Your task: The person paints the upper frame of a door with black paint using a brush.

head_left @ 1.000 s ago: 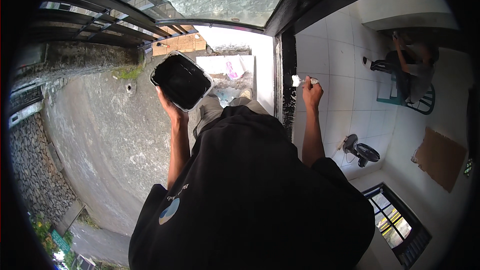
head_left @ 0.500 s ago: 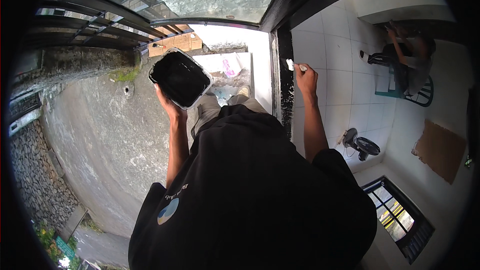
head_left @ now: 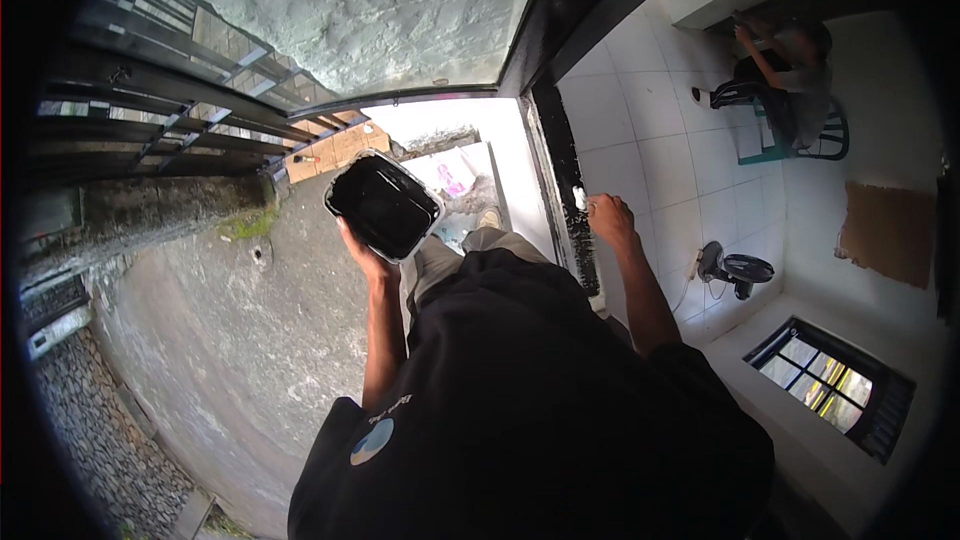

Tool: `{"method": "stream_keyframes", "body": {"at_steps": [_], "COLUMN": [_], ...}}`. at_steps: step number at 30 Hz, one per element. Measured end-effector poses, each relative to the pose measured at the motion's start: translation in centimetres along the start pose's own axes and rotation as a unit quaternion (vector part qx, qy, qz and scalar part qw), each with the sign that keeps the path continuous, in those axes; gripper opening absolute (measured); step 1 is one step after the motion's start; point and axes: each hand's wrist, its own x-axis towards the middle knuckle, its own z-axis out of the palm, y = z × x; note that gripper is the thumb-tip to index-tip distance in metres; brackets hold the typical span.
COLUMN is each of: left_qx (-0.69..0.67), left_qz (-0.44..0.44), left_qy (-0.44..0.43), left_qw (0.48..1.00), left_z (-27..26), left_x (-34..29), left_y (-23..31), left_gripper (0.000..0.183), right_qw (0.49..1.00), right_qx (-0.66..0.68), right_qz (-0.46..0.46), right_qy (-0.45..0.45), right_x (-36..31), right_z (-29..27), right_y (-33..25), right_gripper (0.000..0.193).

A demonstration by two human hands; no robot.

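Left hand [head_left: 366, 254] is gripping a black-lined tub [head_left: 439, 210], right hand [head_left: 612, 219] is holding something white [head_left: 580, 198] at the black doorframe's [head_left: 561, 145] room-side edge!

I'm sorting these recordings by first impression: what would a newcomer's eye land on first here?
Probably the tub, black inside with a pale rim, held in the left hand left of centre. Next, the small white wad at the fingertips of the right hand, bright against the black door frame. Then, at upper right, another person seated on a green chair.
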Motion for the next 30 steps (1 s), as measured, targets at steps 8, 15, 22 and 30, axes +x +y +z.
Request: {"method": "stream_keyframes", "body": {"at_steps": [8, 15, 22, 30], "left_qx": [0.021, 0.046, 0.045, 0.022], "left_qz": [-0.003, 0.018, 0.048, 0.059], "left_qy": [-0.016, 0.023, 0.039, 0.026], "left_qw": [1.0, 0.999, 0.997, 0.998], "left_z": [-1.3, -1.8, -2.2, -0.5], "left_x": [-0.1, -1.2, -1.0, -1.2], "left_y": [2.5, 3.6, 2.3, 2.2], "left_gripper": [0.061, 0.062, 0.061, 0.062], "right_qw": [0.996, 0.988, 0.989, 0.986], "right_qx": [0.052, 0.064, 0.078, 0.043], "right_qz": [-0.027, -0.047, -0.1, -0.139], "right_qy": [0.074, 0.135, 0.075, 0.08], "right_x": [1.5, 8.0, 5.4, 4.9], "right_z": [-3.0, -2.7, -0.4, -4.1], "right_y": [-1.9, -1.5, 3.6, 3.4], "right_gripper": [0.019, 0.026, 0.023, 0.02]}}
